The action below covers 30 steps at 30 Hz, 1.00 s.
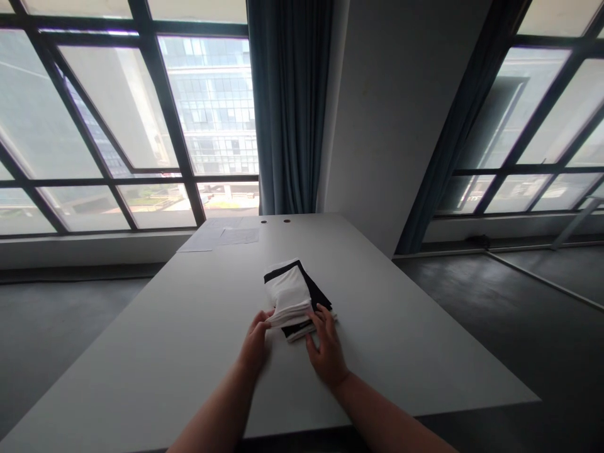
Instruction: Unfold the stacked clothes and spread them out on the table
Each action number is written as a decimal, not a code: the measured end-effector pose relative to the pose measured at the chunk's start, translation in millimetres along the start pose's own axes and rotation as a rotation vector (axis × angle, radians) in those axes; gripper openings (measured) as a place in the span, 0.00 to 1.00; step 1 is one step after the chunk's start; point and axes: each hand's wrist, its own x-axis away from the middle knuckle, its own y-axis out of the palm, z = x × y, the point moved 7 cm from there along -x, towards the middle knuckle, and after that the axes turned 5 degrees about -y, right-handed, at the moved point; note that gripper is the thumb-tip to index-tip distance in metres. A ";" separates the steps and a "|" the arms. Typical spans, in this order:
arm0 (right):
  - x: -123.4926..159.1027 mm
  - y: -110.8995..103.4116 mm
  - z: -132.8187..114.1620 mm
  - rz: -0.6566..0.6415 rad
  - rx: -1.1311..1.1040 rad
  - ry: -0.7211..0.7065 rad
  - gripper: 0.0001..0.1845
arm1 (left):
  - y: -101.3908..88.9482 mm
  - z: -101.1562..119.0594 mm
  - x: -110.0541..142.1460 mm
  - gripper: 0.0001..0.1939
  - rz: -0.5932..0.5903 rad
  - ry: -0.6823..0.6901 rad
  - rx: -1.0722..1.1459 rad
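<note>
A small stack of folded white and black cloths lies near the middle of a long pale table. My left hand is at the stack's near left corner, fingers curled and pinching the edge of the white top layers. My right hand rests at the near right corner, fingers spread flat and touching the stack's edge and the tabletop.
Two sheets of paper lie at the table's far left end, near two round cable holes. Beyond the table are large windows and a blue curtain. Dark floor lies to the right past the table edge.
</note>
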 end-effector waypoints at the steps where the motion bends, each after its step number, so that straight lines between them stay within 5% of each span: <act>1: 0.6 0.7 0.6 -0.003 -0.011 -0.005 0.29 | 0.4 -1.3 2.9 0.13 -0.025 -0.036 0.053; 5: 3.5 14.9 -7.3 -0.147 -0.092 -0.118 0.27 | -0.9 -12.6 7.6 0.17 -0.052 -0.149 0.185; 10: 3.5 21.3 -8.2 -0.194 -0.155 -0.073 0.11 | -15.9 -15.3 7.9 0.30 0.050 -0.089 0.142; 13: 8.5 28.7 -3.0 -0.266 -0.107 -0.032 0.05 | -2.9 -11.1 15.9 0.50 -0.141 0.020 0.142; 16: 20.1 45.6 -0.8 -0.485 -0.029 -0.066 0.12 | 13.9 -13.8 30.0 0.63 -0.293 0.084 -0.063; 20: 25.7 51.3 0.7 -0.581 -0.002 -0.076 0.15 | 12.7 -16.1 38.3 0.59 -0.165 0.101 -0.412; 23: 21.0 44.4 -1.7 -0.521 -0.080 -0.070 0.08 | -2.3 -14.9 34.5 0.44 0.007 0.004 -0.456; 26: 17.6 37.3 -2.2 -0.448 -0.170 -0.032 0.15 | -13.6 -17.1 27.5 0.31 0.039 -0.147 -0.171; 30: 18.4 32.6 -2.5 -0.363 -0.225 -0.037 0.22 | -11.4 -17.0 20.1 0.35 -0.110 -0.266 0.423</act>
